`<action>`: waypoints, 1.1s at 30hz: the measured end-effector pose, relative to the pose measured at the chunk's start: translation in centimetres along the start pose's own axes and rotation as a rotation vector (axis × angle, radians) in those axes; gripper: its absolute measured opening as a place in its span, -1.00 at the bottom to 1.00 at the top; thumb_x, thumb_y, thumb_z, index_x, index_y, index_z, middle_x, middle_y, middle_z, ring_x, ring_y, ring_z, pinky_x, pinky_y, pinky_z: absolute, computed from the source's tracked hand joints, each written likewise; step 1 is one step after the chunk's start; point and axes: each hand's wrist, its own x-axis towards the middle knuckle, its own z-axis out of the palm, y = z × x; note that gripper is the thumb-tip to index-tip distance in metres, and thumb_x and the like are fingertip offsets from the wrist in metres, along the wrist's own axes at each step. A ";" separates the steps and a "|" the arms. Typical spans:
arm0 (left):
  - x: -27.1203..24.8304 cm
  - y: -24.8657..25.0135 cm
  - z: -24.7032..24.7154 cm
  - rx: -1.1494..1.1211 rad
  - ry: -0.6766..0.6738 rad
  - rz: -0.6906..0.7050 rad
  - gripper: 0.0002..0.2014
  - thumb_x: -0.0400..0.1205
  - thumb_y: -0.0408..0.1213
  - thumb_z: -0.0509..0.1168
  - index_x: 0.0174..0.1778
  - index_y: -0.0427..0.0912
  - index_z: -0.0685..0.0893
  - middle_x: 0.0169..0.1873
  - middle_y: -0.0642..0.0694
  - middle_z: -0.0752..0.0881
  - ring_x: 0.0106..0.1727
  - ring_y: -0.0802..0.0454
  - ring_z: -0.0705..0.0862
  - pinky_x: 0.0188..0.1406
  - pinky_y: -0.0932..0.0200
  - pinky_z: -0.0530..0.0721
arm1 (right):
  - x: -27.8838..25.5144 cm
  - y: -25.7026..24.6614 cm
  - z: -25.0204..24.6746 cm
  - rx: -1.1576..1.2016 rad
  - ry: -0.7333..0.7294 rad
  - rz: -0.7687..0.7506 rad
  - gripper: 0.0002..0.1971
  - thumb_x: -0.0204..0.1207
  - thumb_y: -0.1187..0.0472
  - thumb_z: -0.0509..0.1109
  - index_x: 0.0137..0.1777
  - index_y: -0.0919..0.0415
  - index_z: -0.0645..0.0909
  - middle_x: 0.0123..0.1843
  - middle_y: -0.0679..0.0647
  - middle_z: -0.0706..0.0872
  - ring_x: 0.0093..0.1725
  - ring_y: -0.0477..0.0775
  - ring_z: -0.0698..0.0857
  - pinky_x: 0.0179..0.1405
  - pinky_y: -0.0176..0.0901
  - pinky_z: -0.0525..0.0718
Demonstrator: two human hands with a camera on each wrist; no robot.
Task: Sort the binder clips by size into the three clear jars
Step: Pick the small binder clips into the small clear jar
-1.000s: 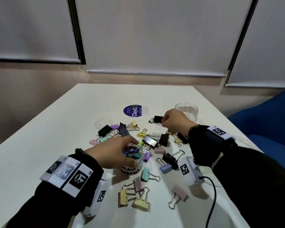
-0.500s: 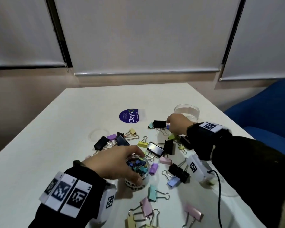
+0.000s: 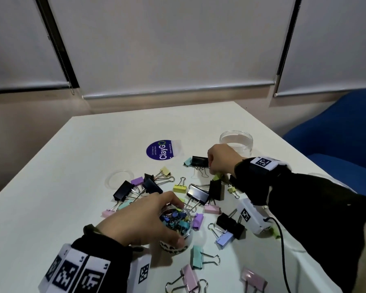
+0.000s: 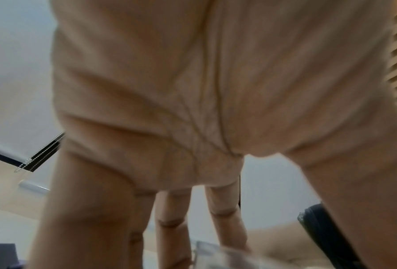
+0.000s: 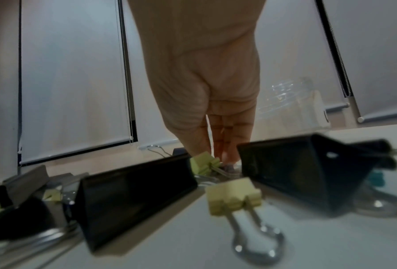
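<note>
My left hand grips a small clear jar full of small coloured clips from above; its rim shows blurred under my fingers in the left wrist view. My right hand reaches down among the loose clips beside a black clip. Its fingertips close together on a small lilac clip lying on the table, next to a small yellow-green clip. An empty clear jar stands just behind that hand. Large black and medium pastel clips lie scattered between my hands.
A clear lid lies left of the pile, and a round purple sticker is on the white table beyond it. A blue chair stands to the right. A cable runs from my right wrist camera across the table's right side.
My right hand has moved from the pile's middle out to the black clip near the empty jar and lowered its fingertips to the table. The left hand has stayed on the filled jar.
</note>
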 end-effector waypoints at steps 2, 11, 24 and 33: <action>0.0 0.1 -0.2 0.008 -0.011 -0.003 -0.35 0.23 0.08 0.63 0.19 0.38 0.50 0.07 0.32 0.52 0.07 0.30 0.59 0.04 0.26 0.60 | -0.1 0.0 -0.1 0.038 0.011 -0.001 -0.83 0.17 0.46 0.52 -0.30 0.21 0.69 -0.29 0.08 0.73 -0.24 0.09 0.71 -0.43 -0.24 0.60; 0.1 0.3 -0.4 -0.008 -0.042 -0.028 -0.35 0.19 0.07 0.65 0.14 0.39 0.51 0.07 0.27 0.58 0.04 0.24 0.63 0.08 0.14 0.68 | -1.4 -0.9 -1.7 -0.039 -0.098 -0.037 -0.86 0.36 0.39 0.32 -0.13 0.21 0.62 -0.20 0.11 0.66 -0.29 0.07 0.60 -0.51 -0.25 0.46; -0.2 1.2 -0.3 -0.012 -0.038 -0.053 -0.38 0.27 0.00 0.63 0.20 0.30 0.52 -0.01 0.30 0.59 -0.07 0.32 0.63 -0.27 0.34 0.52 | -4.5 0.7 -6.4 0.978 -0.361 0.304 -0.78 0.47 0.33 0.10 -0.41 0.23 0.39 -0.37 0.18 0.50 -0.51 0.04 0.36 -0.60 -0.33 0.30; -0.2 1.5 -0.2 -0.014 -0.036 -0.078 -0.43 0.29 -0.03 0.64 0.15 0.29 0.54 -0.05 0.26 0.66 -0.21 0.35 0.63 -0.35 0.33 0.51 | -7.2 1.3 -3.4 -0.271 -0.174 0.086 -0.68 0.41 0.09 0.51 -0.46 0.16 0.51 -0.48 -0.02 0.56 -0.50 -0.04 0.52 -0.45 -0.27 0.47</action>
